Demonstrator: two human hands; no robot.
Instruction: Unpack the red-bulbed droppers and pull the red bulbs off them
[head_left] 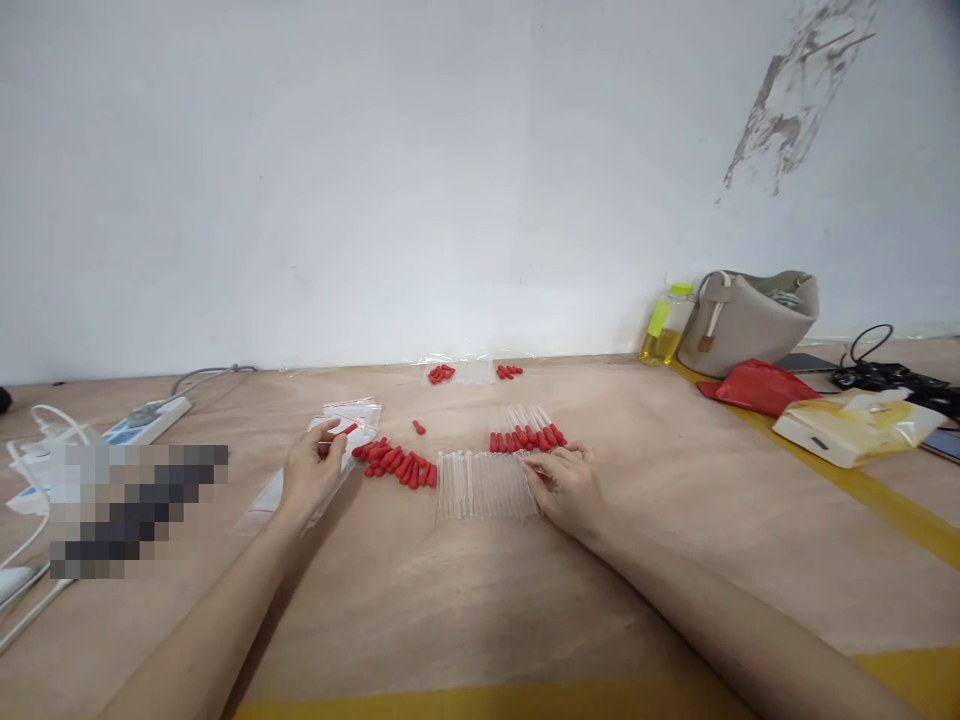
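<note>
My left hand (313,468) pinches a red rubber dropper bulb (347,430) above some clear plastic zip bags (356,412). To its right lies a loose pile of red rubber bulbs (390,459). A row of clear glass dropper tubes (480,485) lies side by side in the middle. At the row's right end, my right hand (568,488) has thumb and fingers closed on a glass tube, partly hidden by the fingers. Just beyond are several droppers fitted with red bulbs (529,438), their clear tips pointing away. A single red bulb (418,427) lies apart.
Near the wall, a clear bag (472,372) lies between two small groups of red bulbs. At right stand a bottle of yellow liquid (661,325) and a grey bag (750,318), with a red pouch (761,387) and tissue pack (855,428) nearby. A power strip (148,422) and cables lie left.
</note>
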